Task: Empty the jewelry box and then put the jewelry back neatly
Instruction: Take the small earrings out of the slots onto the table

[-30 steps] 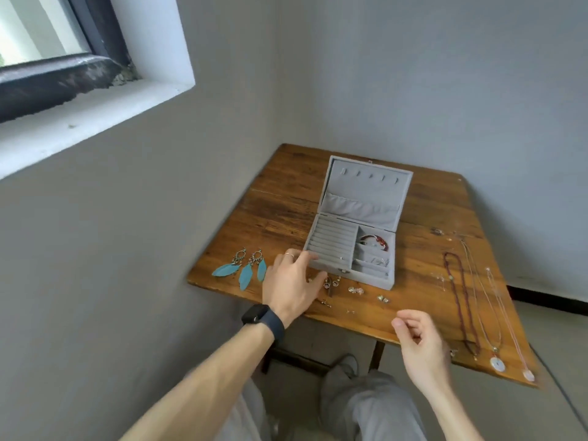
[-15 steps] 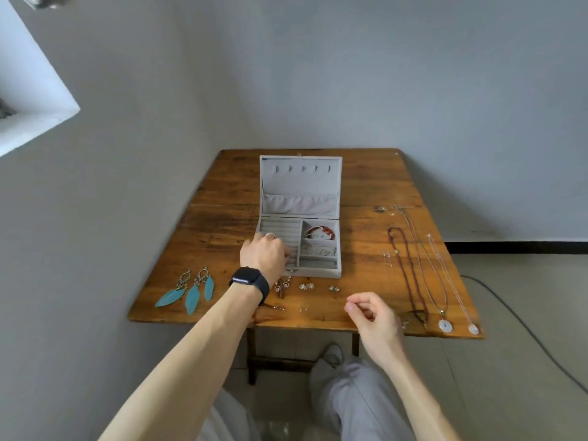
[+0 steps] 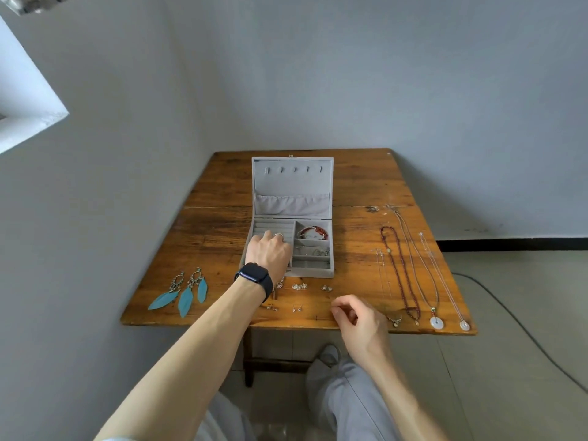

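Head view: jewelry box (image 3: 313,272) open mid-table (image 3: 222,192). Necklaces (image 3: 401,275), feather earrings (image 3: 184,291) out; red bracelet (image 3: 313,231) not yet. Left hand (image 3: 269,254) in ring slots, right hand (image 3: 359,316) curled by table edge, can't tell if either holds anything. Emptying looks mostly done.

I have one view to work from: a wide-angle camera worn on the head, facing forward and steeply down. It stands above and just behind the near edge of the wooden table (image 3: 222,192), which fills mid-frame roughly square-on, its far edge against the grey wall (image 3: 350,74). The open jewelry box (image 3: 292,186) sits close to centre. Both forearms enter from the bottom. The left hand (image 3: 269,253) lies over the box's left half and the right hand (image 3: 359,316) over the near table edge. The view also takes in the trouser legs (image 3: 346,405), the floor (image 3: 509,297) and a window reveal (image 3: 28,100) at upper left. The smallest pieces on the table do not resolve.
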`<state>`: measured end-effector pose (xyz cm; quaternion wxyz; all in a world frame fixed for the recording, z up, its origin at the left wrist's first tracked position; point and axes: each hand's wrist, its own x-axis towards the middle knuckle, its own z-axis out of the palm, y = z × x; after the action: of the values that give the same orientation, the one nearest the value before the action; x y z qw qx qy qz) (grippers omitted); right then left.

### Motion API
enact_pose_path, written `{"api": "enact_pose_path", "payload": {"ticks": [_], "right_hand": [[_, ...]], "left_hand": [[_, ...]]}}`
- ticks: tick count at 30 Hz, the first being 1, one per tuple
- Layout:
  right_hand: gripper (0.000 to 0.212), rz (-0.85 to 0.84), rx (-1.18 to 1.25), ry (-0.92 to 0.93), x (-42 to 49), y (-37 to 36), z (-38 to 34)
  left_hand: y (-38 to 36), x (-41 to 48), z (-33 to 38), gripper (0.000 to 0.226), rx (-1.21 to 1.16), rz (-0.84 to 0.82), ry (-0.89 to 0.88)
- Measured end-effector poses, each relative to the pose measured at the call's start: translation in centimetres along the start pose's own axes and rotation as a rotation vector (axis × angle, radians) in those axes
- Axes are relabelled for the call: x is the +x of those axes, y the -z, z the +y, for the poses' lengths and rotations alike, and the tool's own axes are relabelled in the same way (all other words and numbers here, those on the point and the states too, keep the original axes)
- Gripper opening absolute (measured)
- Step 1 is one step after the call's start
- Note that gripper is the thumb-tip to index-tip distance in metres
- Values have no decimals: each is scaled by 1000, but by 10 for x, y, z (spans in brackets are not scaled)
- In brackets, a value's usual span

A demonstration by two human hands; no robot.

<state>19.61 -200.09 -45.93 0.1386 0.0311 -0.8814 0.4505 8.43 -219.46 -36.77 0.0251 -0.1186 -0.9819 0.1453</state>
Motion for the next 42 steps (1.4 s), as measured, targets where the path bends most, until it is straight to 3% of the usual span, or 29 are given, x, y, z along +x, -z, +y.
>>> {"api": "enact_pose_path", "payload": {"ticks": [4,7,12,16,42], "right_hand": [[14,-57,-95,6,1,-4,1],[14,-58,-116,-10,2,-6,1],[13,-57,-98,-72,5,-3,-4],[14,-47,-91,-108,4,-1,-6],[11,-57,-115,-119,4,-2,-7]], "left_hand": [[-2,-5,-11,17,-305,-3,129],[-6,-21,-8,11,-558,101,190],[-19,-71,30,9,-736,268,90],[-31,-87,56,12,-736,221,19],[-41,-83,70,19,-657,166,72]]}}
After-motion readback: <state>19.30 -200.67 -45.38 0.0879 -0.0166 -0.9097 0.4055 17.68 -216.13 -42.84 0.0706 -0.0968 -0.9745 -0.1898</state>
